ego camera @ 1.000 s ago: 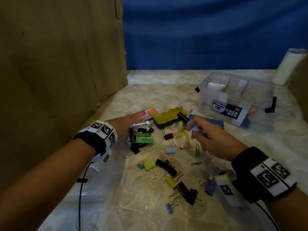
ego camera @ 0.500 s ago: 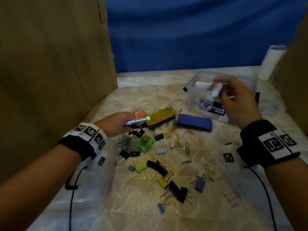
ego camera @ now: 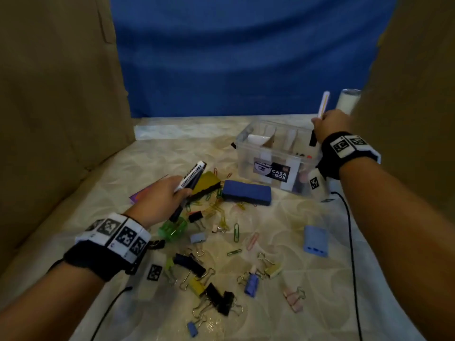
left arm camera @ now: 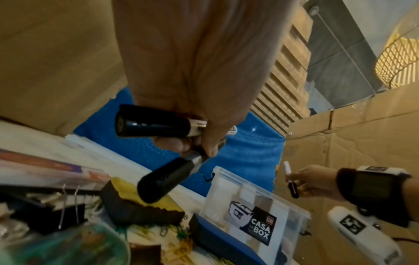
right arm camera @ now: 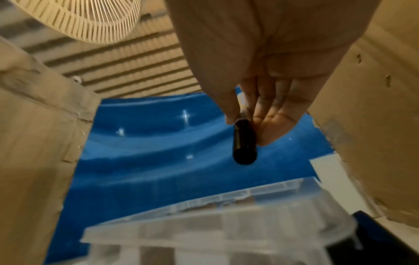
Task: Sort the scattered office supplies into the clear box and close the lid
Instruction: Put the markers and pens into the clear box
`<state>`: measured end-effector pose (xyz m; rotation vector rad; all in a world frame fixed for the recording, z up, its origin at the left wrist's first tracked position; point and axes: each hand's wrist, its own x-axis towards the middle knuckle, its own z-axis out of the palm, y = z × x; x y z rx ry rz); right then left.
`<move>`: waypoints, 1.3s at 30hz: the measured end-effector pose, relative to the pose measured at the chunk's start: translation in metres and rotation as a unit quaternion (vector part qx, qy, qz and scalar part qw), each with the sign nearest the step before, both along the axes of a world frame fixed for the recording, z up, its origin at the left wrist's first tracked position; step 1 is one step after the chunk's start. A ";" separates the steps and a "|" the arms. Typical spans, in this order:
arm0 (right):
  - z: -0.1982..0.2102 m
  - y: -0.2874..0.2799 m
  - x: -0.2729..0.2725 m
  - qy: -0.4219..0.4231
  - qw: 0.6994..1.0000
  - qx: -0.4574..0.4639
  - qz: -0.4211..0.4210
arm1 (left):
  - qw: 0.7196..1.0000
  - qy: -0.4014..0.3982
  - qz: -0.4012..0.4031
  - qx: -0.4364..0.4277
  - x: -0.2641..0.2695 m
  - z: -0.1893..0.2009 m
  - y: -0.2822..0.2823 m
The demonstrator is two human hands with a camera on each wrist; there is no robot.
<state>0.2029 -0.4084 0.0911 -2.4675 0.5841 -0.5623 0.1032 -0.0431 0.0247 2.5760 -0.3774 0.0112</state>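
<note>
The clear box (ego camera: 248, 153) labelled CASA BOX stands open at the back right, with dividers inside. My right hand (ego camera: 328, 125) hovers over its right end and pinches a white marker with a black cap (ego camera: 323, 107), held nearly upright; the black cap (right arm camera: 244, 143) points down over the box (right arm camera: 204, 224). My left hand (ego camera: 165, 198) is raised above the pile and grips two black-capped white markers (ego camera: 190, 179), whose caps (left arm camera: 149, 123) show in the left wrist view. Binder clips (ego camera: 216, 295) and paper clips (ego camera: 236, 232) lie scattered on the cloth.
A blue eraser (ego camera: 246, 195), a yellow-and-black eraser (ego camera: 206, 185), a green sharpener (ego camera: 173, 228), a light blue block (ego camera: 315, 241) and a pink packet (ego camera: 140, 196) lie on the table. Cardboard walls (ego camera: 61, 94) stand left and right. A white roll (ego camera: 347, 102) stands behind the box.
My right hand has moved with its marker from the box's front to above its right end. My left hand has risen from the pile with the markers.
</note>
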 end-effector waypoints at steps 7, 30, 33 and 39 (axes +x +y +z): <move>-0.047 -0.031 0.063 0.205 0.975 -0.090 0.004 | 0.999 0.045 0.017 -0.005 -0.009 -0.016 -0.016; -0.089 -0.008 -0.053 0.039 0.997 -0.026 0.065 | 0.992 -0.007 -0.125 -0.018 0.054 0.063 -0.210; -0.087 -0.012 -0.052 0.065 0.994 -0.044 0.072 | 0.992 -0.028 -0.115 0.048 0.080 0.069 -0.255; -0.085 -0.016 -0.045 0.087 0.991 -0.055 0.087 | 0.988 -0.050 -0.074 0.124 0.120 0.066 -0.299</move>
